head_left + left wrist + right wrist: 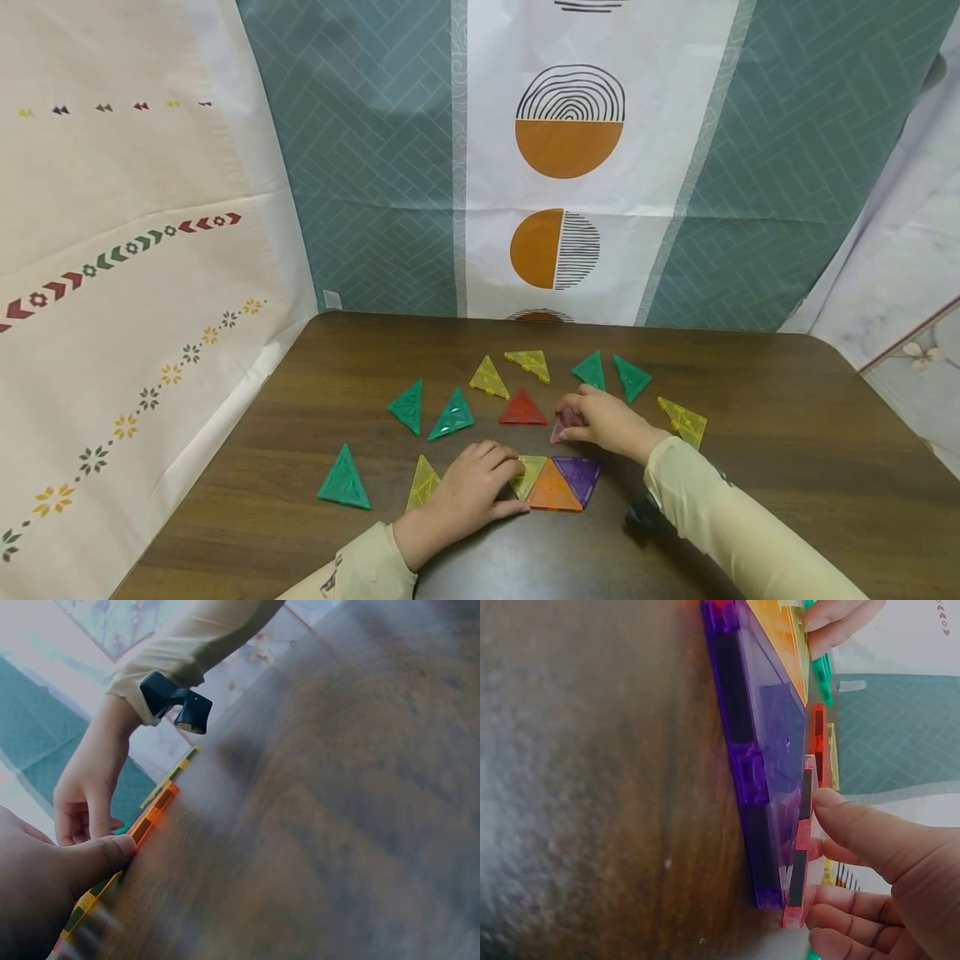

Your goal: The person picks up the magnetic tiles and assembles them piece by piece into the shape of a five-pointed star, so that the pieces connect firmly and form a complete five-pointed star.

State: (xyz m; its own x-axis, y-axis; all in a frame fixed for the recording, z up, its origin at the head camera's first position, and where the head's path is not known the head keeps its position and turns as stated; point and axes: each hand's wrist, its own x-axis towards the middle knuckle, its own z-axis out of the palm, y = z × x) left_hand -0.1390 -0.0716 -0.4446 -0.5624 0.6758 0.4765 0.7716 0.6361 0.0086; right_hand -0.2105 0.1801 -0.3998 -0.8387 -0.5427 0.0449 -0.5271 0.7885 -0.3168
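On the table, a yellow triangular magnetic tile (529,477), an orange one (555,487) and a purple one (577,477) lie edge to edge in a row. My left hand (471,492) holds the row's left end, fingers bent over the yellow tile and thumb at the orange tile's near corner. Just behind the row, my right hand (606,423) pinches a pink triangular tile (558,429) between thumb and fingers. In the right wrist view the pink tile (801,847) stands close beyond the purple tile (769,765). A red triangular tile (523,408) lies left of the right hand.
Several green tiles, one at the left (345,481), and several yellow tiles, one at the right (684,423), lie scattered around the row. A black wrist mount (642,517) is beneath the right sleeve. Patterned cloth (375,167) hangs behind the table (247,467).
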